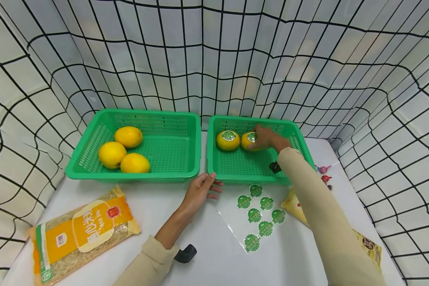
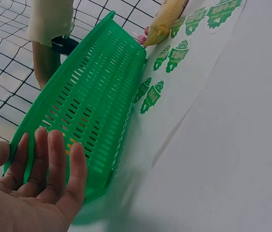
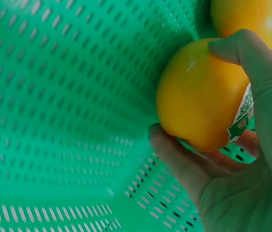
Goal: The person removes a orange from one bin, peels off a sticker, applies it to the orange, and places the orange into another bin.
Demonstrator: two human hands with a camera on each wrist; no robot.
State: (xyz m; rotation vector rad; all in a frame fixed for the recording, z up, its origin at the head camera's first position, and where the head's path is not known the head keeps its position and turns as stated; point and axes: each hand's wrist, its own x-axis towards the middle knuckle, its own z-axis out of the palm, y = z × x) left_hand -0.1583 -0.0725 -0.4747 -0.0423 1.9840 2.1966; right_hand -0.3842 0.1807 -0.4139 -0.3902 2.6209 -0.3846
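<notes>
A smooth white table is enclosed on three sides by a sagging white sheet printed with a black grid. Two rectangular baskets of green slotted plastic are set side by side at the back of the table. In the left basket three round, plain yellow oranges are clustered at the left end, touching one another. The right basket is perforated on its walls and floor, as is seen close up in both wrist views.

A flat clear bag of pale grain with an orange label is laid at the near left of the table. A transparent sheet of round green scalloped stickers lies just in front of the right basket, and a yellow packet is partly hidden under the right sleeve.

The left hand is rested at the near left corner of the right basket, its fingers straight and relaxed against the outer wall, with nothing gripped.

At the back of the right basket a stickered orange sits free. Just to its right, the second stickered orange is clasped by the right hand; thumb and fingers are curled around its glossy skin, and it is held just above or on the basket floor.
</notes>
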